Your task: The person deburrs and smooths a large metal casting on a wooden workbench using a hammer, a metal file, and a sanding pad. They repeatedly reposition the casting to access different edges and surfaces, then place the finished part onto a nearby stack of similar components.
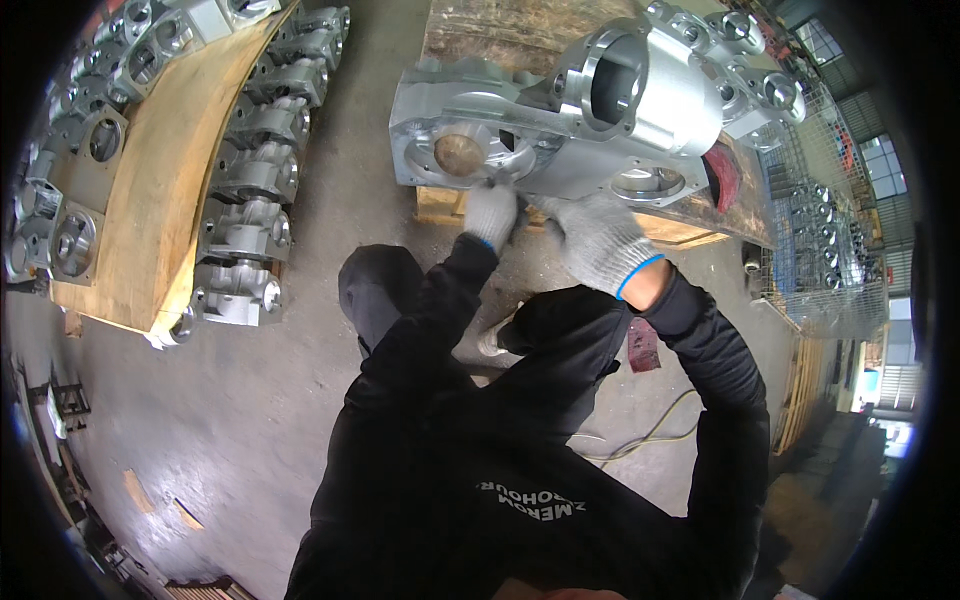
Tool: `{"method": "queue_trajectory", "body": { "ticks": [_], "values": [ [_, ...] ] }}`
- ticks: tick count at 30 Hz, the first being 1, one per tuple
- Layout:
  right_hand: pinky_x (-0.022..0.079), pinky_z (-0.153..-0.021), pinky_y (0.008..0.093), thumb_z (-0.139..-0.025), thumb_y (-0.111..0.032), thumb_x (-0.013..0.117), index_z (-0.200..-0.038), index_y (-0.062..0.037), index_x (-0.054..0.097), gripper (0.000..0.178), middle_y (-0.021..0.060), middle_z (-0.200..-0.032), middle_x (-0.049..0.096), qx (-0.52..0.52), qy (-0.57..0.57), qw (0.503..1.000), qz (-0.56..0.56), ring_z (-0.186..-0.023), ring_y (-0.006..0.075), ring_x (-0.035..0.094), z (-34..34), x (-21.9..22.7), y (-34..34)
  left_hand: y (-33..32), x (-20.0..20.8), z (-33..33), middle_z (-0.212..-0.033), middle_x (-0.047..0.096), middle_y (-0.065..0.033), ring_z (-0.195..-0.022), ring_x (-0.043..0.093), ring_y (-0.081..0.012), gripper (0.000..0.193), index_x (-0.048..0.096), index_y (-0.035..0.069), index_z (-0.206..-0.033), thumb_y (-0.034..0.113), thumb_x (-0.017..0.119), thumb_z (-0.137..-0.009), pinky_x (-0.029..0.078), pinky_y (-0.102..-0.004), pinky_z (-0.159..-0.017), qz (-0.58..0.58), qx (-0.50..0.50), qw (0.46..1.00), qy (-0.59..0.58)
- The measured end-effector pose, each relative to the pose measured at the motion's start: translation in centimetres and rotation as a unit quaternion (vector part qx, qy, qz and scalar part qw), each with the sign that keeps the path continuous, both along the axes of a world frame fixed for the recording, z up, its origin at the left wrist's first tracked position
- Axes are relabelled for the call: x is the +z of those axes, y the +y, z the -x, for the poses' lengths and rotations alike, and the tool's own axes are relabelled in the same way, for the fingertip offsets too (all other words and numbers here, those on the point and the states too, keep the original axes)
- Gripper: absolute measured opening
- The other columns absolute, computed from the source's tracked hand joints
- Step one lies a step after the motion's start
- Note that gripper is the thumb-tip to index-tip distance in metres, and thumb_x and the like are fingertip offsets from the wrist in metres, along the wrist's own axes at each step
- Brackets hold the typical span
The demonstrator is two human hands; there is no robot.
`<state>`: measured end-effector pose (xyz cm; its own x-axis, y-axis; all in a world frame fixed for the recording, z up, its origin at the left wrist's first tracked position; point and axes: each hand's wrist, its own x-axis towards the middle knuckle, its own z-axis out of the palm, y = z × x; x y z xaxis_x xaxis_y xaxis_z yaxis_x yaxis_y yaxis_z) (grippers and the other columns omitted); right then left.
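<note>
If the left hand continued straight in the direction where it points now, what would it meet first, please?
Most likely the near side of the large silver metal casting; the left hand appears right at its edge, though one view leaves depth and contact uncertain.

One head view: wide fisheye, left lens of the worn pair, upright, unmirrored. It looks from your head, steeply down and a bit forward to the metal casting (575,165). Range is close: casting within your arm's reach, your left hand (490,212) and right hand (603,240) by its near side. Your torso (420,480), nearer the lens, fills much of the near side of the casting. Coverage runs left of the casting to a wooden board (175,200), right of it to a wire cage (815,270). Edges bow toward a black rim.
</note>
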<state>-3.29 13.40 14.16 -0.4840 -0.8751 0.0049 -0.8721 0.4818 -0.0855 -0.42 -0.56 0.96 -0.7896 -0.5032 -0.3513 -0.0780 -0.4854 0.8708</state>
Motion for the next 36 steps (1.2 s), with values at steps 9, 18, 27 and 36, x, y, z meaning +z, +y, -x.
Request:
{"method": "queue_trajectory", "body": {
  "ticks": [9,18,27,36],
  "values": [
    [0.053,-0.072,0.0566,-0.086,-0.014,0.056,-0.101,-0.0022,0.071,0.024,0.0247,-0.081,0.070,-0.050,-0.090,0.984,0.146,-0.078,0.0458,0.068,-1.6,-4.0,0.9,-3.6,-4.2,0.0,-0.083,0.073,-0.0225,-0.082,0.073,-0.0330,0.026,0.070,-0.002,-0.083,0.014,0.055,-0.096,0.056,-0.0487,-0.068,0.777,-0.215,0.588,-0.069],
    [0.055,-0.069,0.0517,-0.092,-0.028,0.064,-0.108,-0.0102,0.068,0.024,0.0192,-0.078,0.069,-0.155,-0.176,0.940,0.246,-0.077,0.0407,0.070,-5.2,-5.2,7.7,-0.1,-0.8,-4.2,-0.085,0.066,-0.0066,-0.074,0.063,-0.0155,0.038,0.065,-0.002,-0.108,0.036,0.059,-0.105,0.051,-0.0313,-0.066,0.120,-0.009,0.991,-0.050],
    [0.057,-0.077,0.0504,-0.090,-0.030,0.071,-0.116,-0.0066,0.067,0.035,0.0248,-0.095,0.072,-0.606,-0.151,0.737,0.257,-0.092,0.0436,0.071,-13.0,-22.9,34.1,2.8,-2.1,-8.8,-0.058,0.053,-0.0071,-0.044,0.047,-0.0174,0.065,0.058,0.006,-0.073,0.059,0.042,-0.107,0.038,-0.0286,-0.044,0.282,-0.125,0.947,-0.089],
    [0.053,-0.095,0.0506,-0.086,-0.030,0.077,-0.141,-0.0079,0.051,0.065,0.0226,-0.127,0.065,-0.837,-0.277,0.463,0.089,-0.113,0.0410,0.066,-20.5,-50.4,36.4,6.1,-6.8,-9.3,-0.062,0.059,-0.0088,-0.047,0.051,-0.0170,0.066,0.061,0.003,-0.075,0.051,0.034,-0.112,0.041,-0.0294,-0.049,0.305,-0.228,0.898,-0.219]
  ]
}}
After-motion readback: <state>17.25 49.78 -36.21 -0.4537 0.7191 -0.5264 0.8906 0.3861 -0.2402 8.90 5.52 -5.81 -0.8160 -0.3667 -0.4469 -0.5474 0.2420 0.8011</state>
